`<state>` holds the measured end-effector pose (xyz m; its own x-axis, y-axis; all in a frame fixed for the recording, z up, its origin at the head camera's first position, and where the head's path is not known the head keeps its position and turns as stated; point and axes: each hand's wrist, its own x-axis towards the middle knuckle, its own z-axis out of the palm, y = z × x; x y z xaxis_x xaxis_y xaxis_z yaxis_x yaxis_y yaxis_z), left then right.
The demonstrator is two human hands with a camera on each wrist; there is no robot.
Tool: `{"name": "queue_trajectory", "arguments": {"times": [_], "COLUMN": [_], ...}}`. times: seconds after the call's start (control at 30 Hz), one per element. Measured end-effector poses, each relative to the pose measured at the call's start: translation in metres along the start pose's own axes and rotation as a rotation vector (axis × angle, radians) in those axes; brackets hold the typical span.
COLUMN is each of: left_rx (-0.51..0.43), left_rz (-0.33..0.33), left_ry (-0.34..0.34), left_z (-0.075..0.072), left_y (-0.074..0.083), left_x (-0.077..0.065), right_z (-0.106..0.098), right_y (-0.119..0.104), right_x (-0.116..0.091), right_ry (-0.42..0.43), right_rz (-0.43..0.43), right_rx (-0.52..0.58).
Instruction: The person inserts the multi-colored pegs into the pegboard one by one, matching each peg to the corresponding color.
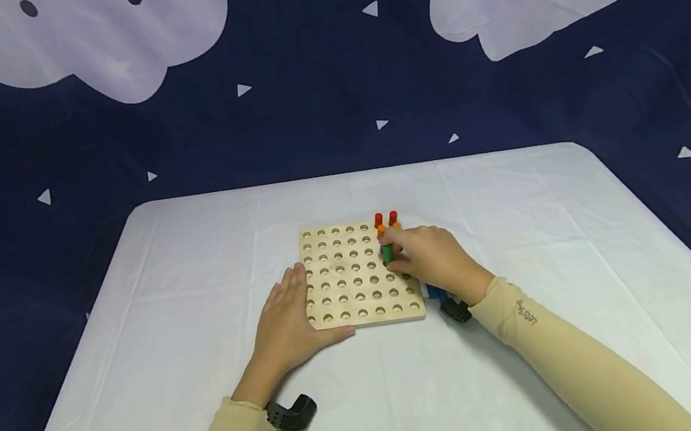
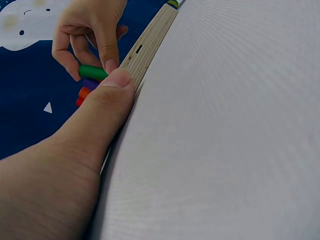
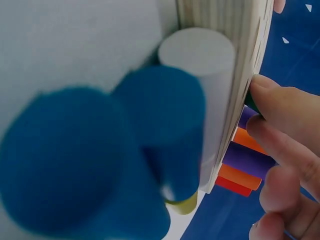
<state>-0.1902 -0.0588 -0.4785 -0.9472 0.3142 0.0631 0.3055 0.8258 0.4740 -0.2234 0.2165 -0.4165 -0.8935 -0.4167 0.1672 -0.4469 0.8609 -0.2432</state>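
The green peg point(image 1: 388, 253) is over the board's point(image 1: 349, 275) second column from the right edge, directly nearer than a row of standing pegs. It lies to the left of the right hand point(image 1: 432, 255), at its fingertips, with thumb and fingers pinching it from the sides. Its long axis runs roughly upright, square to the board's face and nearly parallel to its neighbours; what matters, I judge, is how its lower end lines up with the hole there, and I cannot tell whether it is in. The right hand is much nearer to it; the left hand point(image 1: 284, 325) is at the board's near left corner, fingers straight along the left edge, thumb spread out against the near edge. The head view shows the red pegs point(image 1: 379, 220) at the board's far right corner, the orange pegs point(image 1: 382, 230) next toward the near edge. The left wrist view bares the green peg's length, which the right wrist view mostly hides. That last view alone plainly shows two purple pegs point(image 3: 247, 160), plus a white peg point(image 3: 217, 100), blue pegs point(image 3: 60, 160) and a yellow peg point(image 3: 182, 204) off the board's right edge.
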Motion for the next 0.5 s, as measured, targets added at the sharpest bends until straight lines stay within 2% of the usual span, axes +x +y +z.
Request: {"name": "queue_trajectory", "arguments": {"times": [0.5], "left_rx": [-0.005], "left_rz": [-0.007], "left_ry": [-0.008], "left_z": [-0.0008], "left_y": [0.0017], "left_x": [0.0008], "right_z": [0.0024], "right_y": [-0.0005], "right_x": [0.001], "right_ry": [0.013], "right_rz": [-0.069], "right_rx": [-0.013]}}
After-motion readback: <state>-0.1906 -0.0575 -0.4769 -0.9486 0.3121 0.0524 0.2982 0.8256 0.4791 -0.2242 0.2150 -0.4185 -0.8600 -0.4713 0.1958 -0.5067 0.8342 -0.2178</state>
